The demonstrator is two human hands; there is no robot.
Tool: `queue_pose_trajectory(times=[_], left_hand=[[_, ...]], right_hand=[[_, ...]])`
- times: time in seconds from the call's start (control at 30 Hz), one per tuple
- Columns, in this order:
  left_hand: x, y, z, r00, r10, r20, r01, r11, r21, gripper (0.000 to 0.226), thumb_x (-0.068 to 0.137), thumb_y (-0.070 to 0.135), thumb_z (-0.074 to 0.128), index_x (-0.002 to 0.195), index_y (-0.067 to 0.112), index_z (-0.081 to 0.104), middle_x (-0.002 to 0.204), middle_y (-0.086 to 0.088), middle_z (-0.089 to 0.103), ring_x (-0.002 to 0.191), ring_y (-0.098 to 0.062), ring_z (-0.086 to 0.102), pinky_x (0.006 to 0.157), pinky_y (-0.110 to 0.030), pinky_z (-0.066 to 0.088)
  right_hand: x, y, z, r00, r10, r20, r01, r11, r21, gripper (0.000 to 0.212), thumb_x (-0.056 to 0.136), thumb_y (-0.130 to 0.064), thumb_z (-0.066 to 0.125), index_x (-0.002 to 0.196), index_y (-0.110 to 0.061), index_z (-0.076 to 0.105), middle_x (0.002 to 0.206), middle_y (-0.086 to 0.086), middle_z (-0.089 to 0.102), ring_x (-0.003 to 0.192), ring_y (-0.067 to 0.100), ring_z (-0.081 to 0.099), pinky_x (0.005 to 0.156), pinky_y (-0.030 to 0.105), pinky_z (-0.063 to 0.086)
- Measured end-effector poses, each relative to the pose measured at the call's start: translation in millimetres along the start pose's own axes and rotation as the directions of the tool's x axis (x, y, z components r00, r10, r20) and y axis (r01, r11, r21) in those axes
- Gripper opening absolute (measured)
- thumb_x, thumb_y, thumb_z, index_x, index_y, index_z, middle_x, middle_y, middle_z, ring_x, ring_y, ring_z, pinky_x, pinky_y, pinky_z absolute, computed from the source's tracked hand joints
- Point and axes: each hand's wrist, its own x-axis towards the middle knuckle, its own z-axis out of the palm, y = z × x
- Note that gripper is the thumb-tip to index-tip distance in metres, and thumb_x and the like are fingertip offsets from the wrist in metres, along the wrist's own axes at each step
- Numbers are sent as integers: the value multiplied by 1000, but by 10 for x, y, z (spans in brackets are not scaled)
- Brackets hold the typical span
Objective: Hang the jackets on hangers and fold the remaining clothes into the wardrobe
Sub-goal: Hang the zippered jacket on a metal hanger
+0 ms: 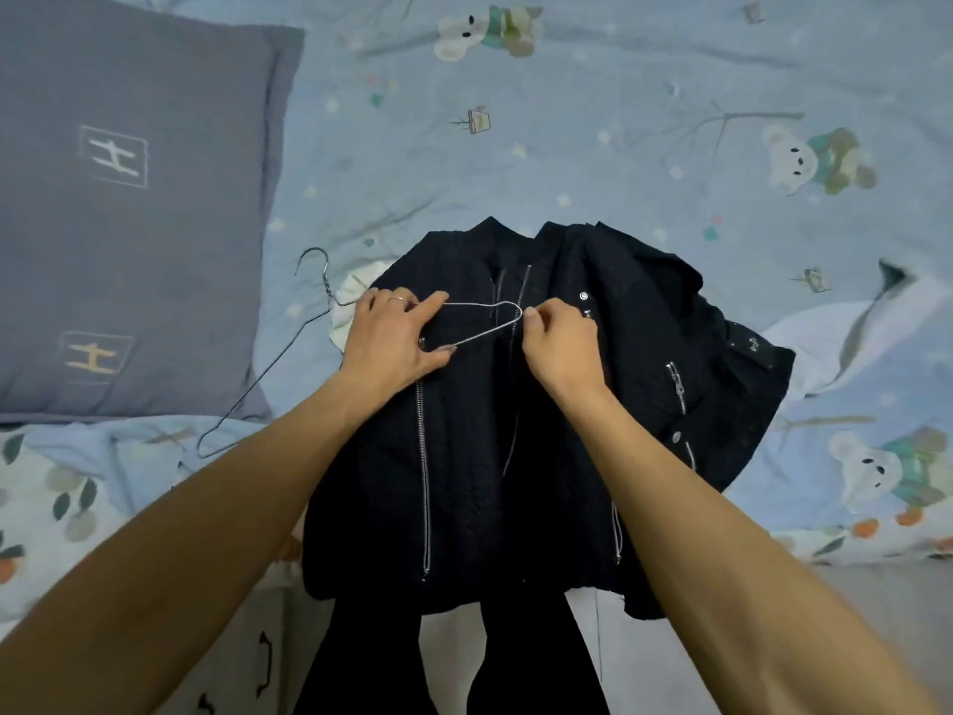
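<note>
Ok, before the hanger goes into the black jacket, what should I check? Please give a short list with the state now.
1. Left hand grips the wire hanger: ok.
2. Right hand pinches the hanger's end: ok.
3. Black jacket front unzipped near the collar: ok.
4. Hanger inside the jacket shoulders: not ok, it lies on top.
5. Hanger hook free, lying on the bedsheet: ok.
6. Jacket sleeves flat: cannot tell.
</note>
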Motion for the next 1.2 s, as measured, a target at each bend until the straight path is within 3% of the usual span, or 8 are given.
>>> queue_pose_trajectory(times=[0.1,0.2,0.27,0.4,0.47,0.7,0.93,1.2], left_hand=[[121,-35,22,997,-56,61,53,997,57,68,79,55,68,140,28,51,115,-9,58,111,-30,51,113,-41,18],[167,-36,40,993,-64,100,55,994,92,65,79,54,67,137,30,51,114,-9,57,112,-29,50,112,-41,18],[177,-55,26,991,-68,116,55,992,111,63,78,53,67,134,29,52,114,-8,57,111,-29,50,113,-42,18],[156,-72,15,987,-20,158,-7,986,166,68,79,55,65,139,30,47,120,-9,56,115,-29,48,116,-43,15],[244,64,-2,984,57,167,-86,981,173,74,80,58,64,145,31,42,125,-11,54,120,-30,46,119,-45,13],[681,727,79,955,221,199,-254,954,159,72,83,60,61,145,29,40,135,-12,50,126,-30,42,119,-47,12],[868,1198,214,932,335,137,-334,942,-30,71,83,61,59,136,14,54,138,-15,48,131,-32,39,121,-44,11],[593,530,235,976,78,204,-62,995,-82,118,67,70,71,157,21,12,162,-18,6,149,-35,7,122,-50,4]], right_hand=[[90,-71,158,998,-56,25,62,925,-375,38,95,-33,57,118,-4,51,119,15,56,104,34,59,80,41,48],[161,-28,260,998,7,55,20,876,-483,43,90,-26,65,120,-2,48,124,16,53,110,35,57,81,42,48],[188,45,239,1000,11,-8,-13,907,-422,27,88,-14,59,111,-2,52,114,16,59,101,36,60,76,39,46],[62,150,25,987,126,-104,-102,972,210,6,82,-9,57,84,-3,56,75,6,60,69,20,56,57,19,40],[-15,141,-114,996,52,-78,-26,952,305,2,80,-5,57,79,-6,58,70,10,57,61,11,48,53,15,38],[-35,188,-429,976,10,-217,38,976,217,15,75,-9,55,77,-21,63,78,1,63,72,16,58,64,25,46],[219,276,-566,996,8,-89,-8,1000,-1,6,80,-14,57,81,-19,61,79,2,62,72,15,55,57,21,36],[264,357,-422,999,33,13,-32,997,-72,11,85,-16,56,92,-15,63,78,-1,59,74,20,57,63,30,42]])
